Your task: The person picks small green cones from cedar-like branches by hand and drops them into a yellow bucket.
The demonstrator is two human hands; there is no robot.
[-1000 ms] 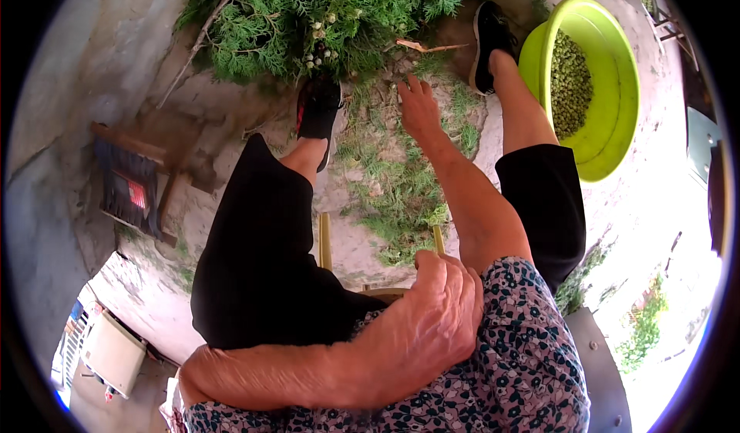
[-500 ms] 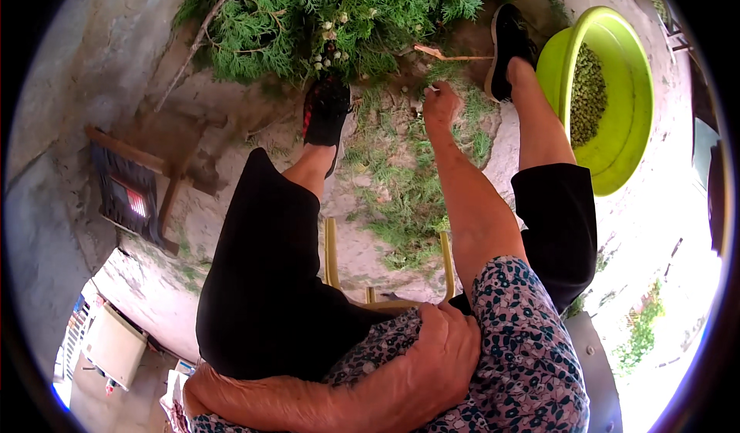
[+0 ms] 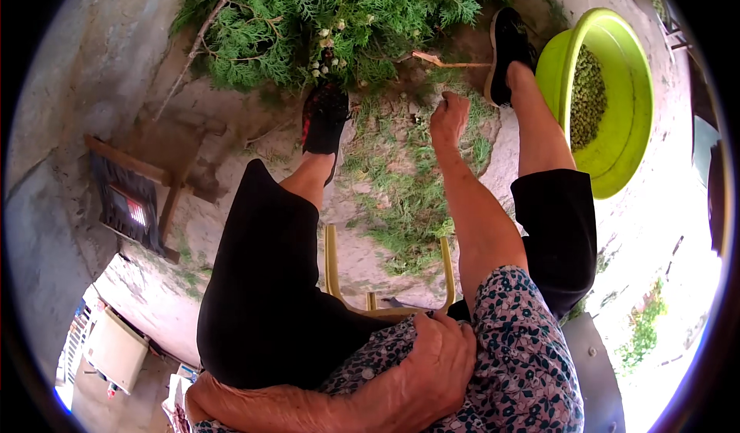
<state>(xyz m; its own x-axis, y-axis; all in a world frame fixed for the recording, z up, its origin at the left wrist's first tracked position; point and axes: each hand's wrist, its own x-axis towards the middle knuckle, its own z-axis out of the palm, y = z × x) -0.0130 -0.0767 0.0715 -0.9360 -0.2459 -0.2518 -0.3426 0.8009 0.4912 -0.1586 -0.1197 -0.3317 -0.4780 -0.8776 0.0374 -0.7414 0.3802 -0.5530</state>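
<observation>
My right hand (image 3: 449, 117) reaches down over the littered ground between my feet, its fingers pinched together; whatever they may hold is too small or hidden to make out. Beyond it lies a heap of green conifer branches (image 3: 308, 25) with pale round cones (image 3: 327, 62) among the foliage. My left hand (image 3: 432, 360) rests on my lap against the patterned blouse (image 3: 532, 340), fingers curled inward and closed. The inside of that palm is hidden. To the right, a lime-green plastic basin (image 3: 620, 136) stands tilted in the view, partly filled with small green cones (image 3: 587, 98).
Green sprigs (image 3: 405, 217) litter the ground between my legs. A bare stick (image 3: 451, 64) lies by my right shoe (image 3: 509, 52). My left shoe (image 3: 327, 121) touches the branches' edge. At left stands a wooden frame with dark cloth (image 3: 127, 198), near a wall (image 3: 77, 86).
My right hand has drawn back slightly toward me and to the right. A small white spot at its fingertips no longer shows. My left hand stays almost still on my lap.
</observation>
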